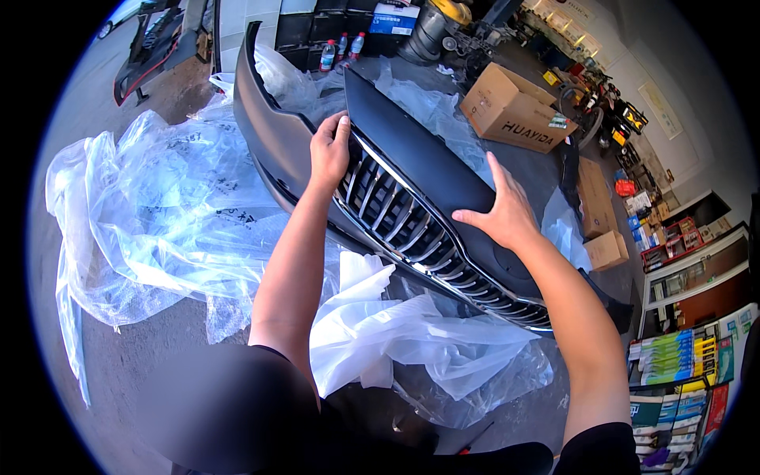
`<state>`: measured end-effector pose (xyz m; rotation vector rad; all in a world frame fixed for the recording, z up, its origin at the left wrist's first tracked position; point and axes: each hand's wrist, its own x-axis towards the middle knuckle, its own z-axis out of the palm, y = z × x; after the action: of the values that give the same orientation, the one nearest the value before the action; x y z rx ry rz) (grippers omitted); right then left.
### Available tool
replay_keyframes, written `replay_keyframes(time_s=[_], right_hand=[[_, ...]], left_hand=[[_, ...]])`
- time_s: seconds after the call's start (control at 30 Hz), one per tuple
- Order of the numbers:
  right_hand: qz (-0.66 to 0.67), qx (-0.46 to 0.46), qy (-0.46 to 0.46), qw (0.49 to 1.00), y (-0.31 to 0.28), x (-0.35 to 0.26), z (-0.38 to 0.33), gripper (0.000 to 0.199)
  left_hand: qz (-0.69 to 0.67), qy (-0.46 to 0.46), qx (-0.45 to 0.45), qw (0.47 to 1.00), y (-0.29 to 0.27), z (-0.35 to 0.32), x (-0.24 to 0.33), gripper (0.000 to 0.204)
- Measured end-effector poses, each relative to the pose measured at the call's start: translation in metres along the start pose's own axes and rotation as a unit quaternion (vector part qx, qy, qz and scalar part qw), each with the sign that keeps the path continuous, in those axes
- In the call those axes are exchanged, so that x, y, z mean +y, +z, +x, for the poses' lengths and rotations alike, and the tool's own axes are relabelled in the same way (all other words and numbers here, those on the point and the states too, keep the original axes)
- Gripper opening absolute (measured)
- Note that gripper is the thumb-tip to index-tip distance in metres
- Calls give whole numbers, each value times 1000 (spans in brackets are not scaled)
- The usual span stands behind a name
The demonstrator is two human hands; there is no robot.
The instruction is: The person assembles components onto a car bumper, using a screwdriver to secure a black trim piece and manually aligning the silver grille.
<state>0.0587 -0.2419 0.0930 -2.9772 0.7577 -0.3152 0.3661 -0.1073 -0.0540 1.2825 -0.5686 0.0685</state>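
A car front grille [404, 222] with chrome slats and a smooth black upper panel [423, 146] lies slantwise before me, against a dark grey bumper cover [273, 119]. At the grille's left end, my left hand [331, 150] is closed on its edge, thumb on top; the other fingers are partly hidden. My right hand [507, 212] is spread over the right part of the black panel, thumb and fingers apart. It appears to rest on that surface, though the contact is hard to make out. Thin clear plastic film [427, 336] lies below the grille.
Crumpled plastic wrap [166, 206] covers the floor at left. An open cardboard box [514, 111] stands beyond the panel, with smaller cartons [606, 249] at right. Bottles [328, 55] and a metal drum [422, 36] stand at the back. A blurred dark round shape [229, 408] fills the lower left.
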Motion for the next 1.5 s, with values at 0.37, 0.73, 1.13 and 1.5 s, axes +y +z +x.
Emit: replay_keyframes(time_s=[0.37,0.73,1.13,1.5], right_hand=[[312,-158,27,937,26,-58,82,88],[194,-139,-51,970,54,-96,76,91],[213,-85,-70,971,50,-105,51,70],[181,-113,-44,976,55,-111,39,105]], left_hand=[[241,-166,445,846,15,-53,-5,46],[-103,-529,350,766,19,-108,46,78],[3,-513,377,771,30,-122,71,65],[93,-474,316,817,25,-134,85,53]])
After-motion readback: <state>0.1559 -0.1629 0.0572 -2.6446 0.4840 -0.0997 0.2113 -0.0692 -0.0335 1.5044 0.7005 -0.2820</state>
